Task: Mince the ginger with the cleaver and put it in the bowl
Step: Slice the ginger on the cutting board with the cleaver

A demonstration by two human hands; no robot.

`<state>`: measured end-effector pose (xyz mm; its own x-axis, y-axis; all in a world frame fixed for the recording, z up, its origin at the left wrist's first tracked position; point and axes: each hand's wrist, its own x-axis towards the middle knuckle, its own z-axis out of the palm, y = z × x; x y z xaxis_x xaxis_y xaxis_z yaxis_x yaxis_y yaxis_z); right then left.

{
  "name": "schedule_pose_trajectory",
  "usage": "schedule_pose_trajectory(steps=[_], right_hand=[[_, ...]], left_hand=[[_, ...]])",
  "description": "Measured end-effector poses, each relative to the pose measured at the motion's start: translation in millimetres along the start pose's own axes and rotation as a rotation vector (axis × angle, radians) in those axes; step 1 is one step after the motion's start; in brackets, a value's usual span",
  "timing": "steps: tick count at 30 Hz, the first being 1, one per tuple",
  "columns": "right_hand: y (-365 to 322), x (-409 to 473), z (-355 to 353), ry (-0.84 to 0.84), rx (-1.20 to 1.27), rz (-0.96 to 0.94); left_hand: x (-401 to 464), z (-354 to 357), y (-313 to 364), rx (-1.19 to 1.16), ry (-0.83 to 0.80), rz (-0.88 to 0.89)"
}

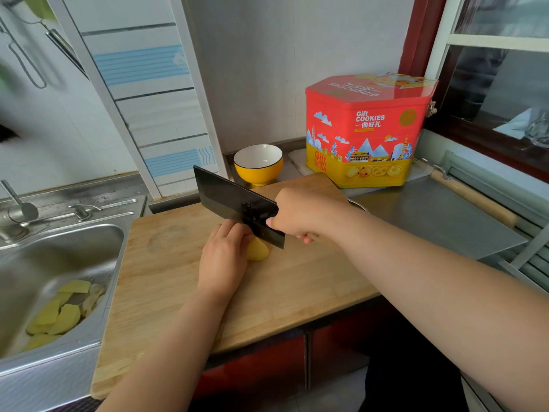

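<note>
Wooden board [297,281]; hands pin lumpy yellow ginger [258,250], grip flat dark cleaver [234,200].

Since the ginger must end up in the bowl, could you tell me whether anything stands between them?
Only the cleaver, which the right hand holds over the ginger, crosses the line toward the bowl; the cutting board between shows nothing else.

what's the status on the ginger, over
Left hand holds ginger on board. Right hand grips cleaver, blade over the piece. Ginger whole; bowl empty. Nothing in the way.
</note>
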<state>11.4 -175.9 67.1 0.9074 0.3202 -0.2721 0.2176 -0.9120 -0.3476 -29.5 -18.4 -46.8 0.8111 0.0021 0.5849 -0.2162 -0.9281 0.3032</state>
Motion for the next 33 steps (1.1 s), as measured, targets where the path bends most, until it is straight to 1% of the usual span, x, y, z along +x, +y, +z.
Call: schedule_pose_trajectory(steps=[4, 13, 21, 26, 33], right_hand=[[-4.0, -3.4, -4.2, -0.011, -0.050, -0.011], [-6.7, 6.3, -5.3, -0.081, -0.065, 0.030], [-17.0, 14.2, 4.5, -0.203, -0.137, 0.061], [-18.7, 14.3, 7.2, -0.179, -0.102, 0.043], [-14.7, 19.8, 23.8, -0.161, -0.070, 0.073]], left_hand=[[0.5, -0.9, 2.1, 0.015, -0.001, -0.005], [0.7, 0.8, 1.0, 0.021, 0.002, 0.006], [0.2, 2.5, -0.5, 0.021, 0.018, 0.021], [0.3, 3.3, -0.7, 0.014, 0.034, 0.028], [0.8, 4.8, -3.5, 0.018, 0.042, 0.050]])
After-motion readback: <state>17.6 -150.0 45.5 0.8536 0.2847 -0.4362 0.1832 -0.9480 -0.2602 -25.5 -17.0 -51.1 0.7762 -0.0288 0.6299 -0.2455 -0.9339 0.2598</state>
